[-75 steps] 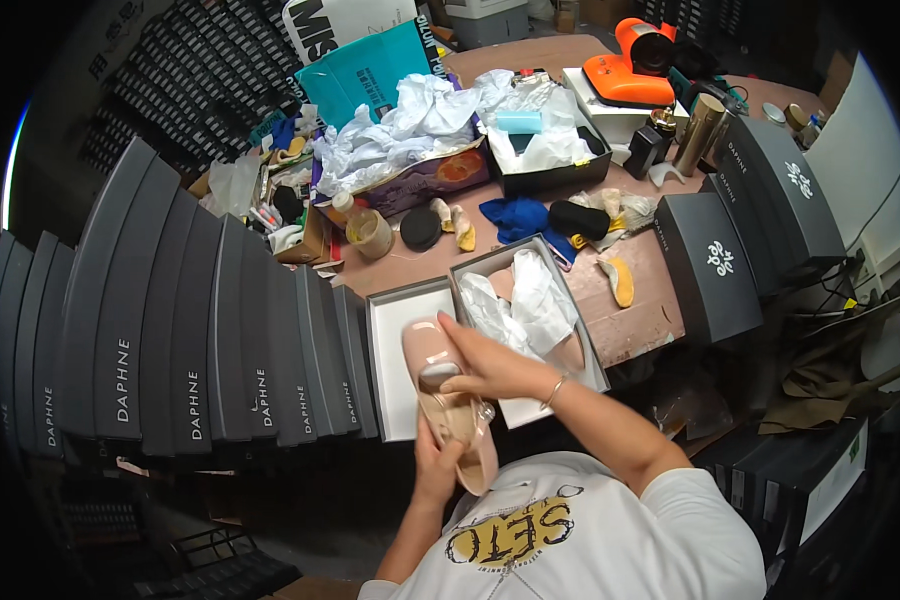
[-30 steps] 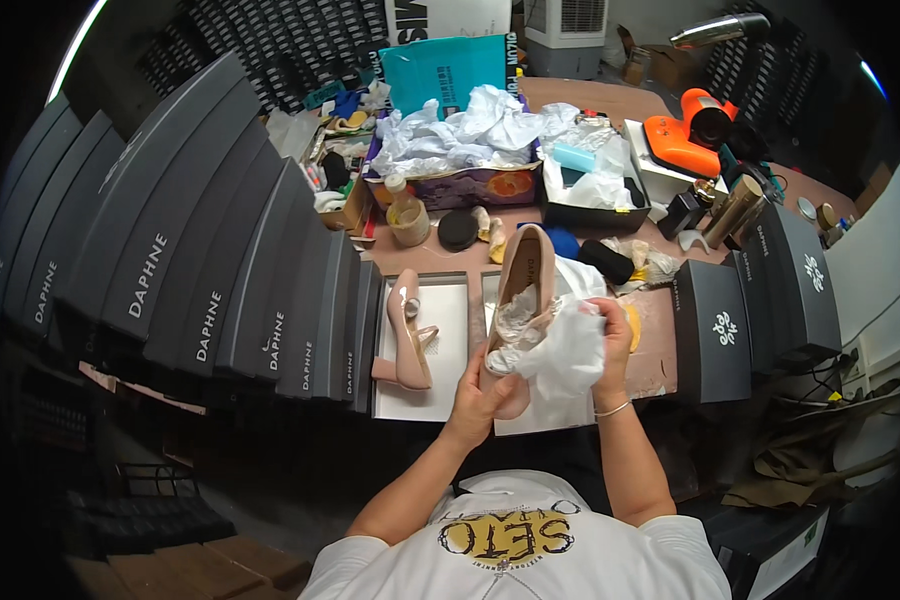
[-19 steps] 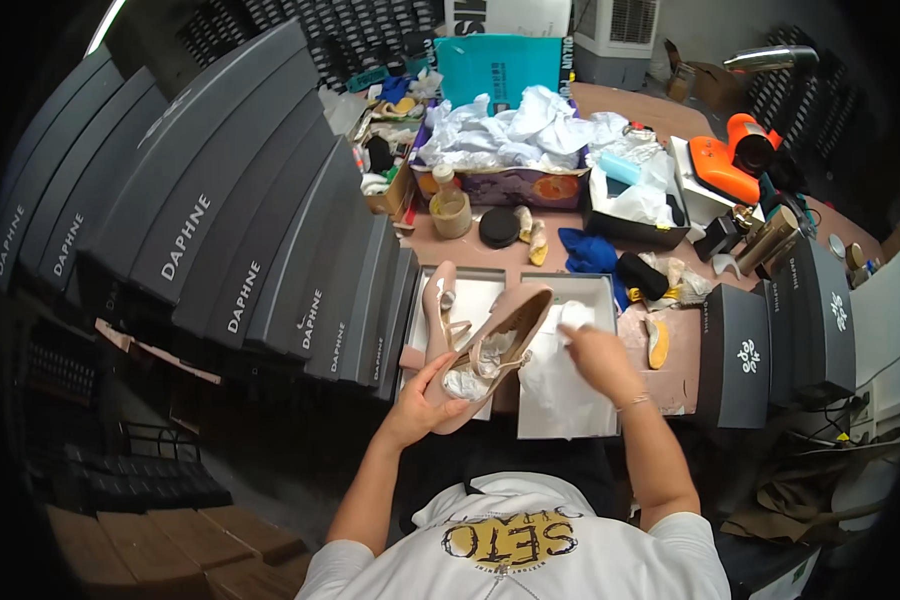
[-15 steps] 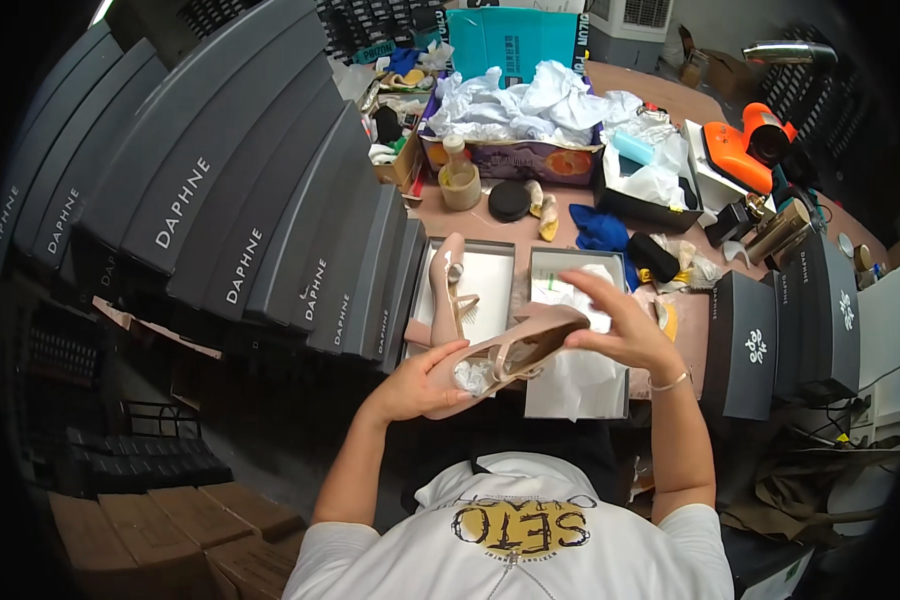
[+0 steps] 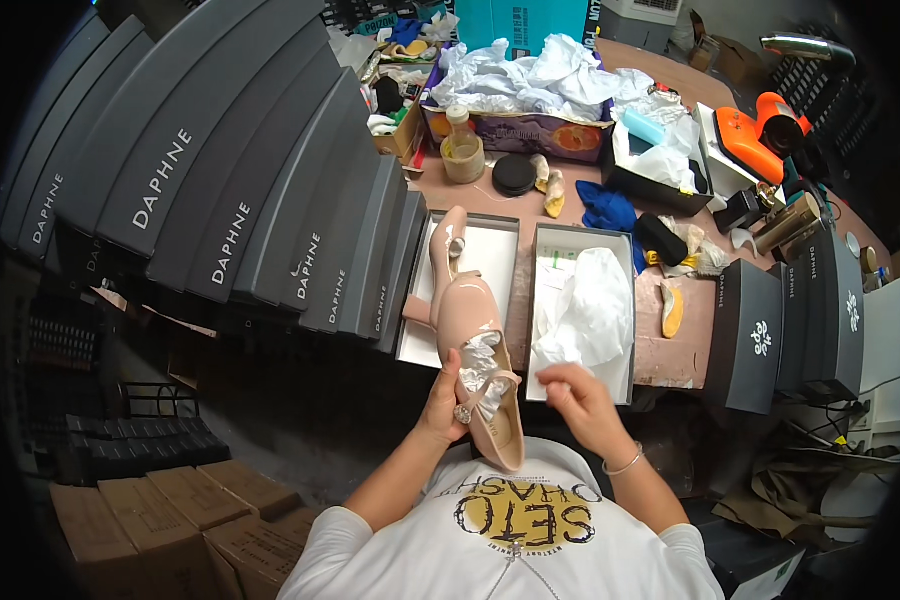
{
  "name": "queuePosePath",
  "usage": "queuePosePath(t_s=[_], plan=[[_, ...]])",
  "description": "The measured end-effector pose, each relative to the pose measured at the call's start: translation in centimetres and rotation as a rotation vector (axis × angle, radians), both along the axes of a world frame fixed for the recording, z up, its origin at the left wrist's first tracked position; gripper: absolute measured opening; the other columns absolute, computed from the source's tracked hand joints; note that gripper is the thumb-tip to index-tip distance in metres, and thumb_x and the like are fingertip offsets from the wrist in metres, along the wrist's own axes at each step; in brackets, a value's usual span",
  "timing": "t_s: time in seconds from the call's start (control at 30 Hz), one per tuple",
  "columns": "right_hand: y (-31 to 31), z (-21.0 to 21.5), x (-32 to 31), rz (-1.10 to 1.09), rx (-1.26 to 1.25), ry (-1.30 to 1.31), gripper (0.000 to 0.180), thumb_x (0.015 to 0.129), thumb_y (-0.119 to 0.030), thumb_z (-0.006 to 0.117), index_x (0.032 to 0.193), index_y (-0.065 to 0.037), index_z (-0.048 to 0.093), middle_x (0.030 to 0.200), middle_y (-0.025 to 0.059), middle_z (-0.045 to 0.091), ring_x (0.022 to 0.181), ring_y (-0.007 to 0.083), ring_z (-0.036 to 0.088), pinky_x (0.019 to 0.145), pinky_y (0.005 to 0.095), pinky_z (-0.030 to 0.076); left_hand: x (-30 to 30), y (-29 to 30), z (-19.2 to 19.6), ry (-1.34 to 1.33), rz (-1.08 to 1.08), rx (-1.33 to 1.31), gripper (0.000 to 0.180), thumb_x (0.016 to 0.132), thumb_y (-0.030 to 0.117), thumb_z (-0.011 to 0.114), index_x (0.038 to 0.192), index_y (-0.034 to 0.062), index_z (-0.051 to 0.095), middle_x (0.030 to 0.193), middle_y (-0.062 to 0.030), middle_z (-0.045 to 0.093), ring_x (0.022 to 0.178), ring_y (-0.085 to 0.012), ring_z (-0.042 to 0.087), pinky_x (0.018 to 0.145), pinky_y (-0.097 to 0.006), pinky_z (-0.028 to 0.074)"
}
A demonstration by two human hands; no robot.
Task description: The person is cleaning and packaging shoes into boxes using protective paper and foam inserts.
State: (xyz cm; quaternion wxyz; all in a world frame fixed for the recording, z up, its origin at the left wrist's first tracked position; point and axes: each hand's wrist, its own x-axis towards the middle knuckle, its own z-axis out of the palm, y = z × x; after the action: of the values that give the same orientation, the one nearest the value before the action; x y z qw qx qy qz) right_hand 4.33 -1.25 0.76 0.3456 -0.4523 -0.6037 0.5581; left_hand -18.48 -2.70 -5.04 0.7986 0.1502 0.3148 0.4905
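Head view: left hand (image 5: 442,400) wrapped around a glossy nude-pink patent high-heeled shoe (image 5: 480,350) at its middle, fingers curled on the side, holding it over the near table edge, toe pointing back at the person's chest. White crumpled tissue paper (image 5: 482,362) stuffed inside the shoe, showing at the opening. Right hand (image 5: 576,392) just right of the shoe, fingers loosely bent, tips drawn together; can't tell if it's pinching anything. Second matching nude-pink heel (image 5: 450,250) lies in the open white shoebox lid (image 5: 490,262), touching the held one. Beside it an open grey shoebox (image 5: 542,300) with white wrapping paper (image 5: 588,308) inside. Stack of dark grey shoeboxes (image 5: 220,190) to the left, wooden table (image 5: 670,350) cluttered behind
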Motion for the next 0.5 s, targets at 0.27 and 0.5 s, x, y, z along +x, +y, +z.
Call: queuePosePath(t_s=[0.27,0.5], plan=[[2.6,-0.4,-3.0,0.274,0.442,-0.484,0.032,0.080,-0.019,0.075,0.105,-0.001,0.067,0.131,0.0239,0.049,0.115,0.0397,0.053,0.096,0.0418,0.045,2.1,-2.5,1.9,0.208,0.038,-0.060,0.067,0.088,0.018,0.071,0.140,0.0013,0.033,0.123,-0.0114,0.054,0.108,-0.0176,0.060,0.090,-0.032,0.053],[1.3,-4.1,-2.5,-0.078,0.093,0.078,0.015,0.086,-0.007,0.064,0.099,0.000,0.061,0.122,0.0188,0.057,0.111,0.0291,0.058,0.096,0.0352,0.045,0.7,-2.3,1.3,0.159,-0.110,-0.073,0.073,0.084,0.014,0.074,0.141,0.0036,0.030,0.127,-0.0108,0.052,0.118,-0.0201,0.055,0.099,-0.034,0.048]])
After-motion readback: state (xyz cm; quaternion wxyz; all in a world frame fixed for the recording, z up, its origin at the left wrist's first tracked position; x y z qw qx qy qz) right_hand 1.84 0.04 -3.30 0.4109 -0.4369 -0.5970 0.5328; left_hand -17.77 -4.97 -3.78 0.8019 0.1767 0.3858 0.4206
